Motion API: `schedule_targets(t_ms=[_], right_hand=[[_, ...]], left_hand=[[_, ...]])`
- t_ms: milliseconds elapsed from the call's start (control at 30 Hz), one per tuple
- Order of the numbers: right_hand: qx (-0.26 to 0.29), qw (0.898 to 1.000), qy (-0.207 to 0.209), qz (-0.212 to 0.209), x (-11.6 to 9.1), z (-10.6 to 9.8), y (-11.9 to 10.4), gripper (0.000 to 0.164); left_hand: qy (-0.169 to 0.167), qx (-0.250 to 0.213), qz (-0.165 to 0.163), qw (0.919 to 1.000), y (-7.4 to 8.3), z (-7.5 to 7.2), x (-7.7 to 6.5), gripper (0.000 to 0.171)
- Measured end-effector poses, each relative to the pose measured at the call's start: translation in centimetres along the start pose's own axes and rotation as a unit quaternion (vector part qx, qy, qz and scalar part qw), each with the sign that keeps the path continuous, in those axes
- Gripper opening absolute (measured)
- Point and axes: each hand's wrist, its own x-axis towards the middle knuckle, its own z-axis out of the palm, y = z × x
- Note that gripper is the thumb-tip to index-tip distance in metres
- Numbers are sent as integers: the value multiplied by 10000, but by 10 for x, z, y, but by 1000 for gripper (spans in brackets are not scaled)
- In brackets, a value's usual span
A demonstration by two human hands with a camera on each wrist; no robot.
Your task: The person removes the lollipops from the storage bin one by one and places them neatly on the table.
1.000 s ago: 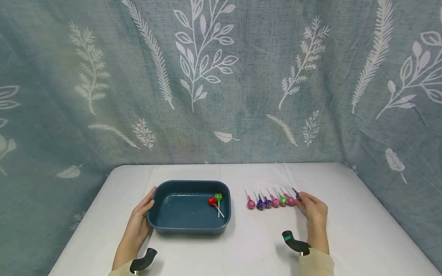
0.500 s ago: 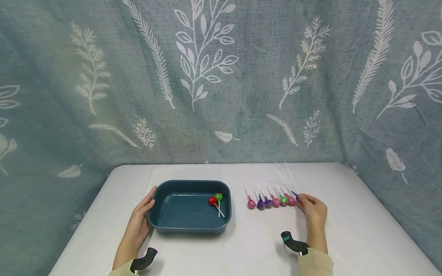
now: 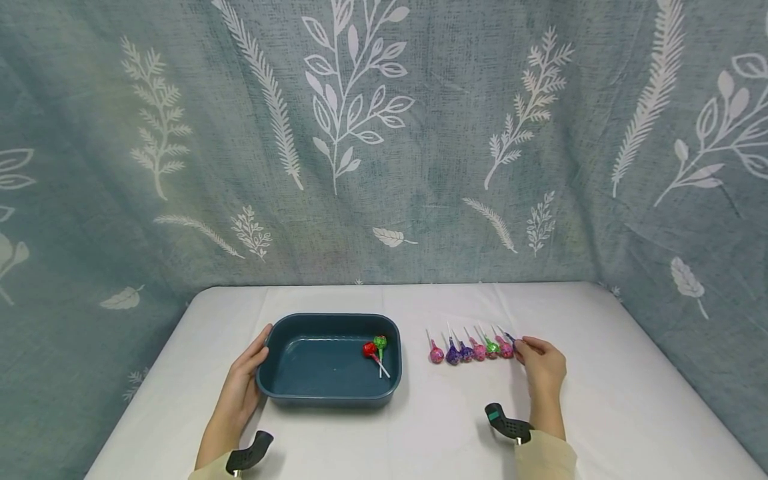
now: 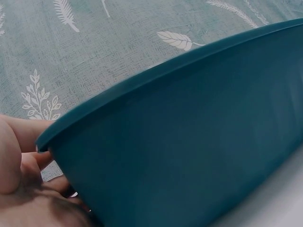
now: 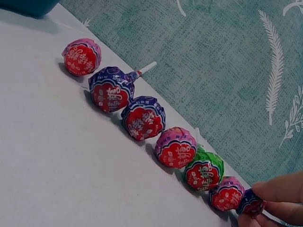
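Note:
A dark teal tray sits left of centre on the white table, with a red lollipop and a green lollipop inside it. My left hand lies flat against the tray's left wall, with the thumb at the rim. A row of several wrapped lollipops lies to the right of the tray. At the row's right end my right hand pinches a purple lollipop between its fingertips. That lollipop lies beside a pink one on the table.
The white table ends at a leaf-patterned blue-grey curtain behind and on both sides. Black wrist mounts sit on both forearms near the front edge. Bare tabletop lies in front of the lollipop row and right of my right hand.
My right hand has edged slightly left and its fingertips have closed on the purple lollipop at the end of the row. The left hand, the tray and the other lollipops have not moved.

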Motion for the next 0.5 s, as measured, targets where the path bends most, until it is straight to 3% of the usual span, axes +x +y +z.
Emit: schedule_targets(t_ms=[200,500], right_hand=[[-61,9998,4,-166,-1,-1,0,32],[-217,9997,32,-73,1,-2,0,33]], left_hand=[[-29,14,24,10000,0,0,0,49],[-54,23,43,10000,-1,0,0,50]])
